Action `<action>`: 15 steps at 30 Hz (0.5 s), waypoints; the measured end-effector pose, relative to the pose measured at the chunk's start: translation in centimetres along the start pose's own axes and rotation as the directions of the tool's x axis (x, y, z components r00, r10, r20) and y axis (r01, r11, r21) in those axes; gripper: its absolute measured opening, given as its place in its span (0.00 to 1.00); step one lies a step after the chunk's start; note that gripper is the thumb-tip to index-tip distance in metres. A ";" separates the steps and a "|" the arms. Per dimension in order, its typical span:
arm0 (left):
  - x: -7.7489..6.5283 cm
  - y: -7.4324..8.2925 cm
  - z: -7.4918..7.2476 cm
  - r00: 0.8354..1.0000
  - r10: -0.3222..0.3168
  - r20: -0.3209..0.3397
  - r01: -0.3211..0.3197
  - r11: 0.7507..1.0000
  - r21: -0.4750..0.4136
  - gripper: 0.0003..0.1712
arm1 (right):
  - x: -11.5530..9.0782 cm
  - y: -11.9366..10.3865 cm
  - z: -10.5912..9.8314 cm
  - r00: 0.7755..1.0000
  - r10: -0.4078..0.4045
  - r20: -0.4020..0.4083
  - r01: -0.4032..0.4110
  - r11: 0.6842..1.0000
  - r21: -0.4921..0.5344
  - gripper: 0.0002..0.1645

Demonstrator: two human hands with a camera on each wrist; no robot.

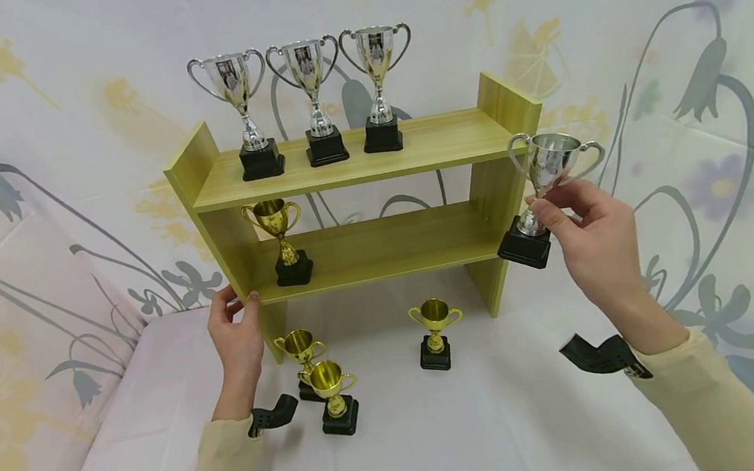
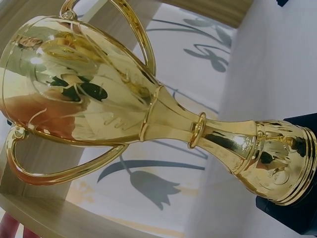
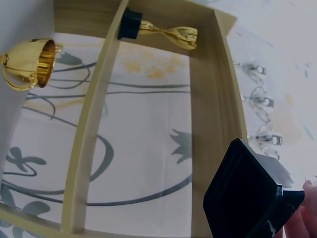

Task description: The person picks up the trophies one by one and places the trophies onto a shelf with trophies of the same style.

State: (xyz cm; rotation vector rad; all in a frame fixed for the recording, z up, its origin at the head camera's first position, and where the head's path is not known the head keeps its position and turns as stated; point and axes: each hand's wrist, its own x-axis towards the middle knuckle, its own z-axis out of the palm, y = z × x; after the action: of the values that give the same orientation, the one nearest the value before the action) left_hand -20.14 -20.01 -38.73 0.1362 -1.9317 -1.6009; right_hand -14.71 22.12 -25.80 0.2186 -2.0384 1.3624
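In the head view my right hand point(image 1: 596, 239) pinches a silver trophy cup point(image 1: 551, 164) by its stem, off the right end of a wooden shelf point(image 1: 359, 263). The cup tilts, and the underside of its black base point(image 3: 247, 193) faces the right wrist camera. My left hand point(image 1: 237, 345) grips the left side panel of the shelf, thumb at the front edge. Three silver trophy cups point(image 1: 312, 84) stand upright on the top board. One gold trophy cup point(image 1: 281, 236) stands at the left of the middle board.
Two gold trophy cups point(image 1: 334, 396) stand close together on the white surface near my left wrist, one partly hiding the other. Another gold trophy cup point(image 1: 435, 335) stands farther right, in front of the shelf. Flower-patterned cloth point(image 1: 680, 164) hangs behind.
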 end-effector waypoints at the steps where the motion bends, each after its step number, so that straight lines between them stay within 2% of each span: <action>1: 0.0 0.1 0.0 1.000 0.000 -0.001 0.000 1.000 0.001 0.18 | 0.1 -0.1 -0.1 1.000 -0.001 -0.002 0.001 1.000 -0.002 0.10; 15: 0.2 -0.9 -0.2 1.000 0.023 0.003 -0.023 1.000 0.003 0.18 | 2.4 -2.4 -1.3 0.995 -0.055 -0.081 0.060 0.996 0.058 0.07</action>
State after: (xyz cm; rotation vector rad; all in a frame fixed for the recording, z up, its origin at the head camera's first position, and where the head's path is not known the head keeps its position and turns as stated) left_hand -20.49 -20.50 -39.47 0.1124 -1.9314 -1.5839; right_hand -14.80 22.74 -22.21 0.2445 -1.9132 1.3769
